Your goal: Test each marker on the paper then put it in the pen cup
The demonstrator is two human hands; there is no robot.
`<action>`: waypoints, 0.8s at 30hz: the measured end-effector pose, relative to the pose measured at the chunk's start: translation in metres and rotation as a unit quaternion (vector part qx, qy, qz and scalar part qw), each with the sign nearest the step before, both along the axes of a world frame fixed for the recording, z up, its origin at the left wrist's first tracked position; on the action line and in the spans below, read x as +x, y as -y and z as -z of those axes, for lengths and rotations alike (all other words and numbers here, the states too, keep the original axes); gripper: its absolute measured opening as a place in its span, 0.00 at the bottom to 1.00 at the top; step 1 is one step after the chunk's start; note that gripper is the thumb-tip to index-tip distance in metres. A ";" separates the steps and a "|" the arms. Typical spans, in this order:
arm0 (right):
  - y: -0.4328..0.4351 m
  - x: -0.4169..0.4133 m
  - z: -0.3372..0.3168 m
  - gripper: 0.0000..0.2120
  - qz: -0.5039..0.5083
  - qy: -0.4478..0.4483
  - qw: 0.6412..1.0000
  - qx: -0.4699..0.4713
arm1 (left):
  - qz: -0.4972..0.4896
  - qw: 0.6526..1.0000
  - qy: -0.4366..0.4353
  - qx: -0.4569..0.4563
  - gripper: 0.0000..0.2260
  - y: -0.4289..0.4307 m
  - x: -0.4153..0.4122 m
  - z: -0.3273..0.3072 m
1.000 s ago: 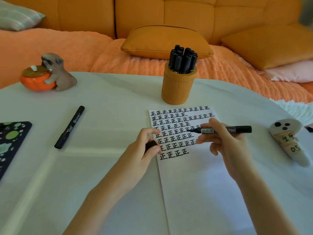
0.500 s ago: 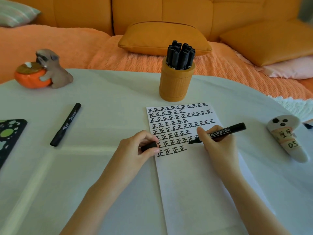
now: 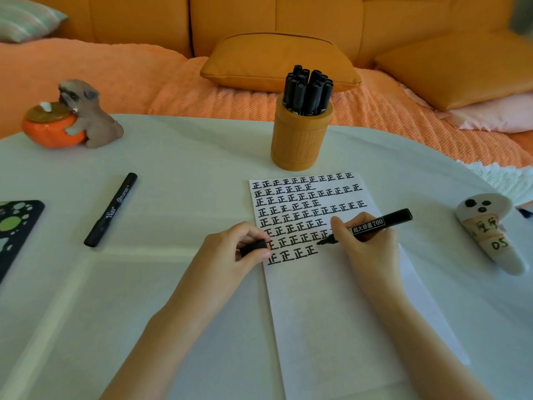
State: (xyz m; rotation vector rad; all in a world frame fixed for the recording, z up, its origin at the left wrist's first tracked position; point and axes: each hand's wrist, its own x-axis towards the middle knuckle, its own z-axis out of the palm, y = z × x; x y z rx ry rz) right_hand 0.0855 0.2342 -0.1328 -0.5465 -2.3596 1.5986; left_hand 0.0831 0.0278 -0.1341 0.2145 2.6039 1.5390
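A white sheet of paper (image 3: 331,298) lies on the table, its upper part filled with rows of black characters. My right hand (image 3: 366,249) grips an uncapped black marker (image 3: 375,225), its tip down at the paper just right of the last written row. My left hand (image 3: 230,255) pinches the marker's black cap (image 3: 253,247) at the sheet's left edge. Behind the paper stands the orange pen cup (image 3: 300,140), holding several black markers (image 3: 308,90). One capped black marker (image 3: 111,209) lies alone to the left.
A dog figurine hugging an orange pot (image 3: 72,116) sits at the back left. A black patterned object (image 3: 14,226) lies at the left edge. A white ghost-like figure (image 3: 490,232) lies at the right. An orange sofa with cushions (image 3: 277,59) is behind the white table (image 3: 115,313).
My right hand lowered the marker from level above the paper to a writing slant, its tip now at the end of the last row. My left hand stayed with the cap.
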 end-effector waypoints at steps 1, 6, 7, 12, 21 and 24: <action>0.000 0.000 0.000 0.14 0.000 0.000 1.000 0.003 | 0.000 1.000 0.001 0.001 0.08 0.000 0.000 0.000; 0.001 -0.001 0.001 0.15 -0.004 0.002 1.000 0.013 | 0.000 1.000 0.001 0.004 0.08 -0.001 0.000 0.000; 0.001 0.000 0.001 0.15 -0.005 0.002 1.000 0.016 | 0.000 1.000 0.002 0.004 0.08 -0.001 0.000 -0.001; 0.001 -0.001 0.000 0.16 0.007 -0.004 0.999 0.036 | 0.000 1.000 0.003 0.004 0.07 0.000 0.000 -0.001; 0.001 -0.001 -0.001 0.16 0.022 -0.010 0.999 0.037 | 0.007 1.000 0.002 0.006 0.08 0.000 0.000 -0.001; 0.000 0.000 -0.002 0.16 0.023 -0.007 1.000 0.019 | 0.008 1.000 -0.002 0.001 0.09 0.000 0.000 -0.002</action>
